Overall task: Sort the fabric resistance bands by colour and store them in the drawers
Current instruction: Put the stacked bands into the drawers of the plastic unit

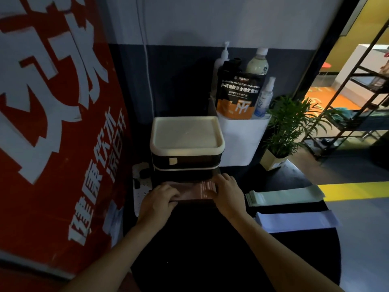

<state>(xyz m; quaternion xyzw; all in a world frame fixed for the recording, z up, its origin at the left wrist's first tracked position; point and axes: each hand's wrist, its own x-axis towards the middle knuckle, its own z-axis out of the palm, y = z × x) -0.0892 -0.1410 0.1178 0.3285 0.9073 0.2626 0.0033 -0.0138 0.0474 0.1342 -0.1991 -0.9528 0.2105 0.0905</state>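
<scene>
Both hands [193,192] press pink bands [190,191] flat | long axis 9-to-3 | drawer unit [186,144] at 12 | fingers straight, spread wide

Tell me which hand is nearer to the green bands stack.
Right. The right hand rests on the pink bands, just left of the green bands stack; the left hand lies farther left.

We cannot tell whether either grip pinches the pink bands [190,191]: the left hand [159,200] and right hand [226,191] cover their ends. The open drawer [185,178] at twelve o'clock is too dark for us to read, and at nine o'clock the red sign [52,123] is cut by the edge.
</scene>
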